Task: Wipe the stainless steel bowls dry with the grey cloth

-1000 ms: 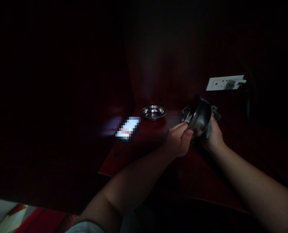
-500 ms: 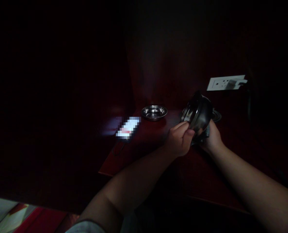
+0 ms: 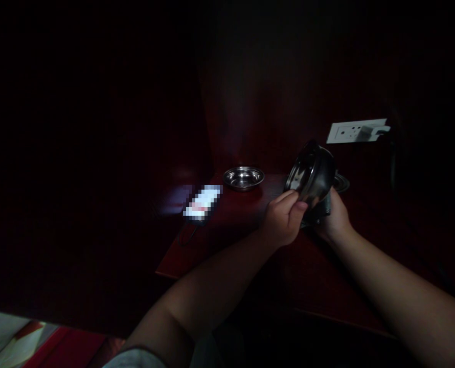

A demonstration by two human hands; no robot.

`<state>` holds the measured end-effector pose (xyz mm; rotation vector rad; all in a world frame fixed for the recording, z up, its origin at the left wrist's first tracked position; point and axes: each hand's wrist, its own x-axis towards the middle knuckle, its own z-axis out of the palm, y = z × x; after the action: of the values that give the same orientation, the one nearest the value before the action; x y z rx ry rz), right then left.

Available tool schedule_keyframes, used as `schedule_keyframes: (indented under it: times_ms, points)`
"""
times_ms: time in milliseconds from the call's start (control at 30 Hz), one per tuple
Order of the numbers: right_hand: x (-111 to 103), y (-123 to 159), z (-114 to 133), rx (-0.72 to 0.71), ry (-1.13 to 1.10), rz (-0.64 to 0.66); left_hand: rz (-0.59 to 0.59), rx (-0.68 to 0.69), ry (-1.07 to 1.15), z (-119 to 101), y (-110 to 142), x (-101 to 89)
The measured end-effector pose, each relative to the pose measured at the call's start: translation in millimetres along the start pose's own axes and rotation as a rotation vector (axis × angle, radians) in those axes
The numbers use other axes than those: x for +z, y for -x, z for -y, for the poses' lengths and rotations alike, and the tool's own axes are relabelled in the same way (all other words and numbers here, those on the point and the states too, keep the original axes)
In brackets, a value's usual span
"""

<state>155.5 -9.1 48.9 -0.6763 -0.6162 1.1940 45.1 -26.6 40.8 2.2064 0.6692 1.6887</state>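
Observation:
A shiny steel bowl (image 3: 316, 176) is tilted on its side above the table, its mouth turned to the left. My left hand (image 3: 286, 219) is closed on its near rim, thumb on the outside. Behind and under the bowl is my right hand (image 3: 337, 217), its fingers mostly hidden. Between that palm and the bowl shows a dark, crumpled piece of what looks like cloth (image 3: 327, 205), pressed against the bowl's outside. Another steel dish (image 3: 342, 181) lies partly hidden behind the held bowl.
A shallow steel dish (image 3: 243, 179) stands on the dark red table (image 3: 227, 225). Left of it, near the table's edge, lies a lit phone (image 3: 203, 204) with a cable. A white wall socket (image 3: 346, 132) with a plug is at the back right. The room is very dark.
The bowl has shifted and turned very slightly in my hands. Both hands keep almost the same place, and the other things have not moved.

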Motion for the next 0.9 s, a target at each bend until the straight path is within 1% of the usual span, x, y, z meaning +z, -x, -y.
schedule_keyframes:
  times_ms: [167,367,467,600,700,800,900]
  points:
    - [-0.5,0.6,-0.5,-0.02,-0.006,-0.009,0.011,-0.009,-0.004,-0.1,0.4,-0.4]
    - [-5.0,-3.2,-3.8,-0.089,0.009,0.033,0.012,-0.023,-0.012,-0.9,0.1,-0.6]
    - [-7.4,-4.7,-5.2,-0.106,0.045,0.076,0.01,-0.035,-0.018,-1.5,-0.3,-0.9]
    - [-8.3,-2.4,-6.2,-0.126,0.132,0.045,-0.014,-0.045,0.014,-0.9,-1.1,-0.1]
    - [-8.7,2.5,-6.5,-0.224,0.237,0.103,-0.034,-0.051,0.049,1.0,-2.2,1.4]
    - [-9.8,9.4,-6.4,-0.344,0.423,0.177,-0.028,-0.053,0.062,2.5,-3.5,2.0]
    - [-9.5,16.4,-6.0,-0.443,0.553,0.186,0.002,-0.028,0.049,2.3,-4.8,1.0]
